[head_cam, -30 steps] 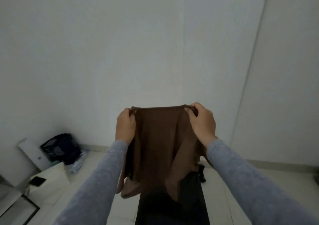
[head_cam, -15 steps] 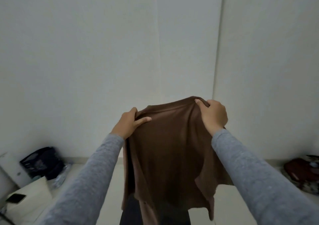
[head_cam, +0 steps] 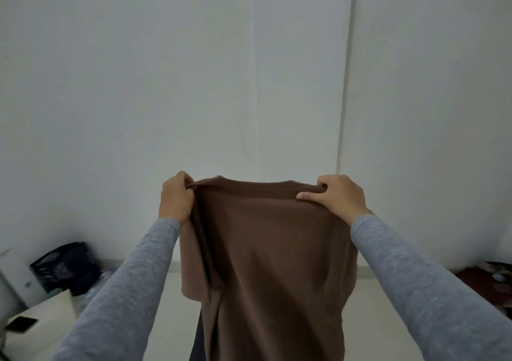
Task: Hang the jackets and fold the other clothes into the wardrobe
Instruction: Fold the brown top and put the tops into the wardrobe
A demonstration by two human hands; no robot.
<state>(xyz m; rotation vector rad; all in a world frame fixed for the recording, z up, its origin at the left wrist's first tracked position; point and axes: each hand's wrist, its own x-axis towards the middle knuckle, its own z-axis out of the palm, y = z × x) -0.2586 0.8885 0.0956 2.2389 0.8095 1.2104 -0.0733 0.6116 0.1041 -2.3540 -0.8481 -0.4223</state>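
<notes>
Since half a second ago the top edge of the brown garment (head_cam: 271, 263) has been drawn level and taut, where it was slanted and bunched. It is held up in the air before a white wall, low in the view. Its long axis is upright, with the top edge toward 12 o'clock and the body hanging toward 6 o'clock, where the lower end is cut off by the frame.

The corner at 9 o'clock is gripped by the left hand (head_cam: 176, 197), fingers curled round the cloth. The corner at 3 o'clock is pinched by the right hand (head_cam: 336, 195), thumb laid flat on the near face.

A black bag (head_cam: 65, 266) is seen at 8 o'clock on the floor; its contents cannot be made out. A dark flat object (head_cam: 20, 324) lies on a white worktop (head_cam: 52, 313) at 7 o'clock. A dark red item (head_cam: 487, 283) at 4 o'clock is too dim to identify.
</notes>
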